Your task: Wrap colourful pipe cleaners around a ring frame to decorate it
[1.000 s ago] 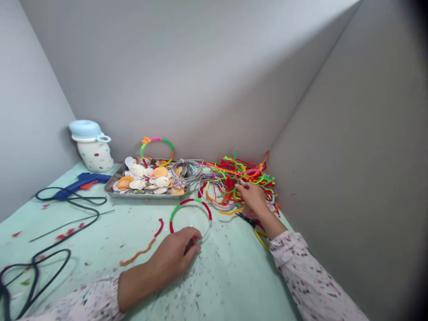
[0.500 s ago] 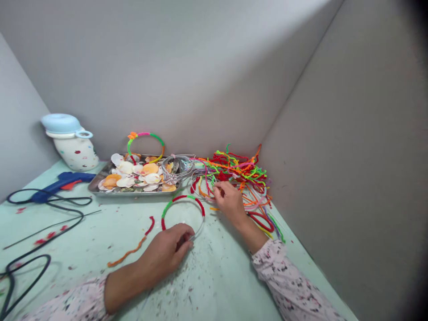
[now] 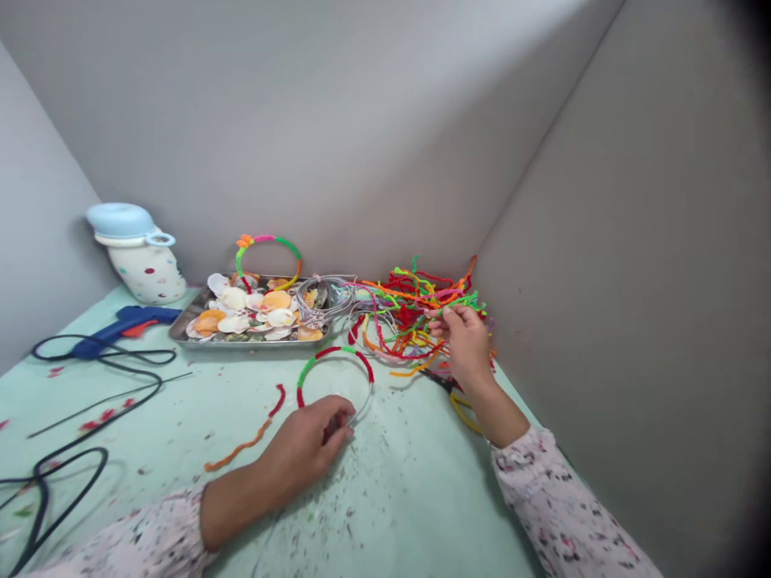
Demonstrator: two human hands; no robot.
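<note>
My left hand (image 3: pixel 313 441) pinches the bare wire side of a ring (image 3: pixel 307 367) wrapped in red and green fuzzy stems, which rests on the table. At the right, my right hand (image 3: pixel 463 337) has its thumb and fingers closed on a green fuzzy stem over the pile of coloured stems (image 3: pixel 422 293). Left of the ring, a curved orange and red stem (image 3: pixel 246 443) lies by my left wrist. Below my right hand are scissors (image 3: pixel 463 408) with yellow handles, partly hidden by the forearm.
A metal tray (image 3: pixel 241 345) of shells stands at the back, with a finished-looking coloured ring (image 3: pixel 299 261) upright on it and wire coils (image 3: pixel 328 299) at its right end. Farther left are a blue glue gun (image 3: pixel 114 331), its dark cord (image 3: pixel 90 433) and a white bottle (image 3: pixel 148 269).
My right hand has moved right and back over the stem pile and now pinches a green stem there. The scissors' blades have come into view. My left hand keeps its hold on the ring.
</note>
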